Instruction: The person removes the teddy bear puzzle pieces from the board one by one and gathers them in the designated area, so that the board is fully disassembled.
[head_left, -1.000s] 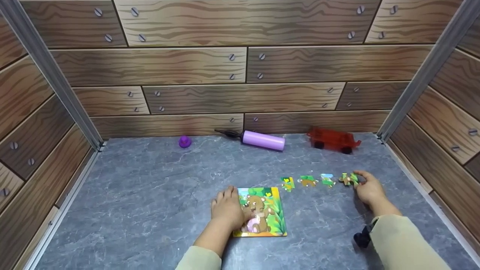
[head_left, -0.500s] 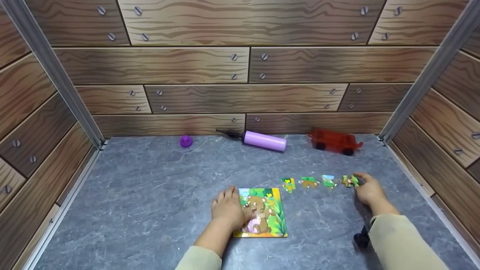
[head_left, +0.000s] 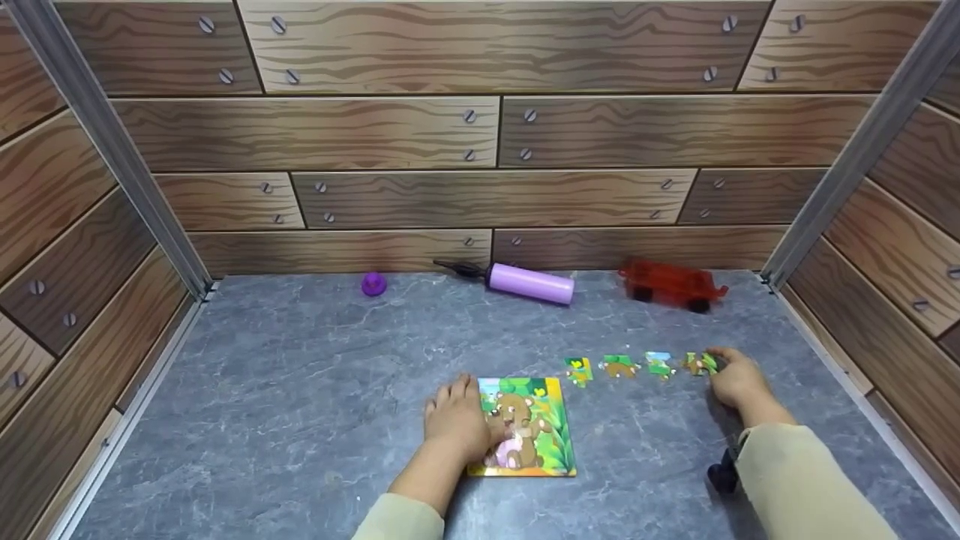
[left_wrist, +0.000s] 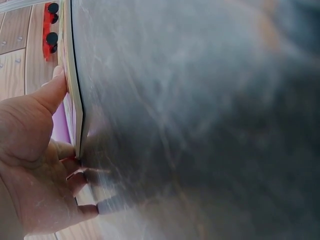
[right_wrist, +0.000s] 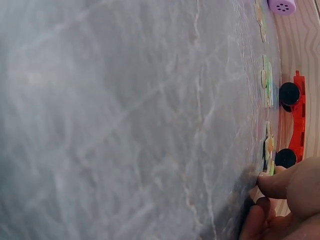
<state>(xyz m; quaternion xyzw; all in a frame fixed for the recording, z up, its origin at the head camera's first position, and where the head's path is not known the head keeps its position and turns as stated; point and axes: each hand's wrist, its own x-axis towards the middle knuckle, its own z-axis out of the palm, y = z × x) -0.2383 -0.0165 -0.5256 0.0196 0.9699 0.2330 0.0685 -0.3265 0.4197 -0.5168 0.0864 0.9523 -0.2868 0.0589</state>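
Observation:
A square bear jigsaw puzzle [head_left: 551, 427] lies flat on the grey marbled surface. My left hand [head_left: 455, 420] rests over its left edge, thumb on top of the picture and fingers stretched out along the side; the left wrist view shows the thumb [left_wrist: 52, 92] against the puzzle's edge. Farther right, my right hand [head_left: 739, 381] pinches the right end of a small brown-and-green puzzle piece [head_left: 697, 364], which sits low at the surface. To its left, in a row, lie a blue-and-green piece [head_left: 658, 364], a brown piece [head_left: 619, 366] and a yellow-and-green piece [head_left: 578, 370].
Along the back wall stand a purple knob-like object [head_left: 373, 284], a lilac hand pump [head_left: 531, 284] with a black nozzle, and a red toy wagon [head_left: 673, 284] with black wheels. Wood-print panels [head_left: 375, 135] enclose the surface at the back and both sides.
The head view has shifted slightly. The rightmost piece has turned a little in the fingers of my right hand. My left hand stays on the puzzle.

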